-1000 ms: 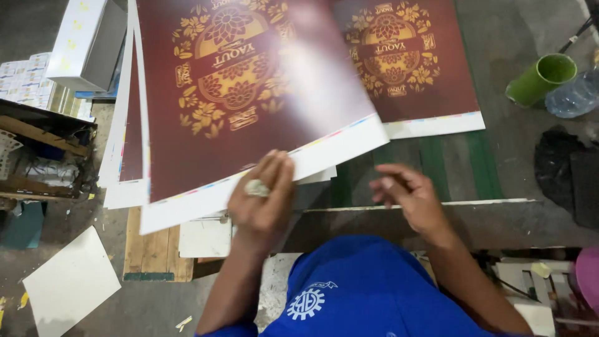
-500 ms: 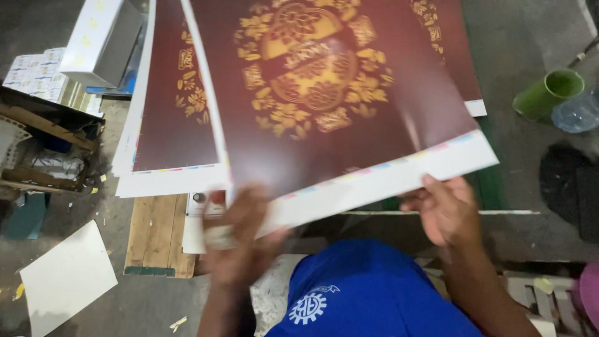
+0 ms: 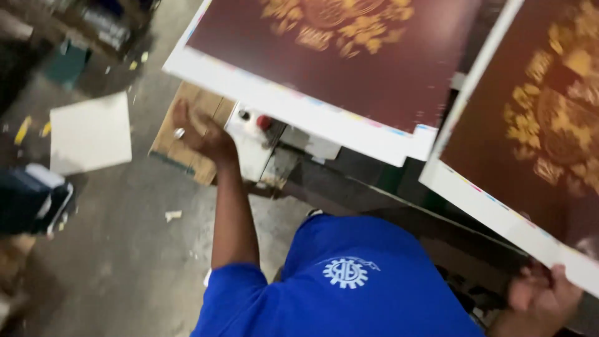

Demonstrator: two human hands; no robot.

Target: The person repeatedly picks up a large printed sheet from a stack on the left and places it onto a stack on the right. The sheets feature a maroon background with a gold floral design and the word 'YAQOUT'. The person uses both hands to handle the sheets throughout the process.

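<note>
1. Grey concrete floor [image 3: 125,249] fills the lower left, scuffed and dotted with paper scraps.
2. Left hand [image 3: 203,134] is up under the near white edge of a large maroon printed sheet [image 3: 349,56], fingers spread loosely and a ring showing; motion blur means I cannot tell whether it actually grips the sheet or only touches it.
3. Right hand [image 3: 543,296] is low at the right edge, fingers curled up against the white border of a second maroon sheet [image 3: 530,137] with gold ornament, clamped on its near edge as far as the blur lets me see.
4. Hands are well apart, one sheet to each.
5. Between the arms sits the blue shirt [image 3: 349,287] with a white gear emblem.
6. Beyond the left hand there's a wooden pallet [image 3: 187,125] and a pale machine panel [image 3: 256,146] with a red button.
7. Farther left, a white board [image 3: 90,134] lies flat on the floor.
</note>
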